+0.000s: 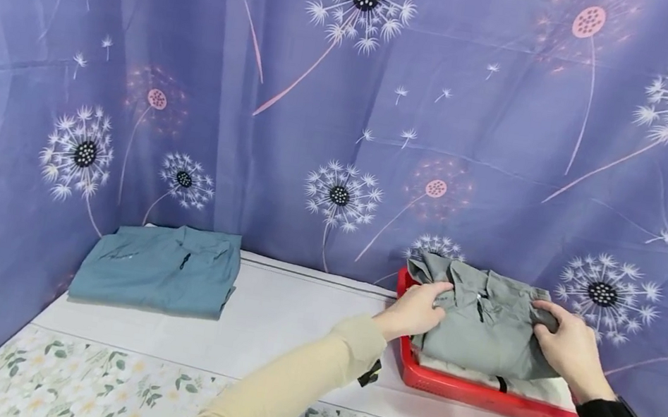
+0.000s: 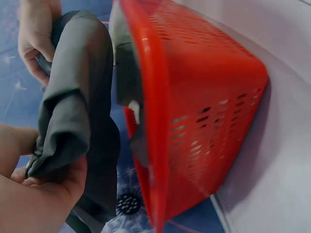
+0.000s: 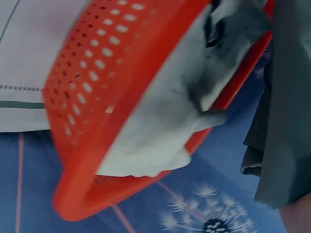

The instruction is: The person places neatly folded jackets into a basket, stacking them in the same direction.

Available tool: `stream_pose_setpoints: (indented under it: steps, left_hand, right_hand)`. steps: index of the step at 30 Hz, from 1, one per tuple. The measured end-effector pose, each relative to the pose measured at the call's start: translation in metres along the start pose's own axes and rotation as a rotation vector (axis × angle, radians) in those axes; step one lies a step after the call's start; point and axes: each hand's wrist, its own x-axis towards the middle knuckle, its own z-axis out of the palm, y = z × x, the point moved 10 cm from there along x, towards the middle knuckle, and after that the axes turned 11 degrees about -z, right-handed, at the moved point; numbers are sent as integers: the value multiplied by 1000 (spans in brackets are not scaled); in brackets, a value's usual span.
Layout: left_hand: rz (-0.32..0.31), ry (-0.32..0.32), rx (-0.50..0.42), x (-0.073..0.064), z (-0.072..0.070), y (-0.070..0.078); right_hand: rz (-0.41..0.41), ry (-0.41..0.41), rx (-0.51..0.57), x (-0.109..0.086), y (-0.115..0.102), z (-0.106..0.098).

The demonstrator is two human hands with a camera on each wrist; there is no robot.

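Observation:
A folded grey-green shirt [image 1: 484, 329] with a short dark zip is held above the red basket [image 1: 462, 390] at the right of the head view. My left hand [image 1: 418, 311] pinches its left side, and the left wrist view shows that thumb and fingers closed on the fabric. On the opposite side my right hand [image 1: 571, 349] grips the shirt's edge; only a little of this hand shows in the right wrist view. Beneath the shirt, a whitish garment [image 3: 150, 131] lies in the basket, with a dark strip on it.
A folded blue-teal shirt [image 1: 161, 270] lies at the table's left back. The white table [image 1: 293, 317] has a floral-printed front part. Behind and at the left hangs a purple dandelion-print curtain [image 1: 289, 159], close to the basket's back.

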Motion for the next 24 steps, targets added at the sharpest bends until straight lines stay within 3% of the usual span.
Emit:
stream_pose_setpoints:
  steps: [3, 9, 12, 19, 24]
  left_hand:
    - [10, -25, 75, 4, 17, 5]
    - [7, -84, 189, 4, 45, 0]
    - [27, -89, 291, 4, 50, -5]
    - [93, -102, 534, -2, 63, -6]
    - [48, -131, 645, -2, 74, -9]
  right_hand:
    - [16, -19, -13, -6, 13, 3]
    - [12, -63, -50, -18, 27, 23]
    - [7, -100, -47, -24, 31, 36]
    - [-12, -289, -38, -32, 37, 67]
    - [-12, -352, -39, -36, 40, 79]
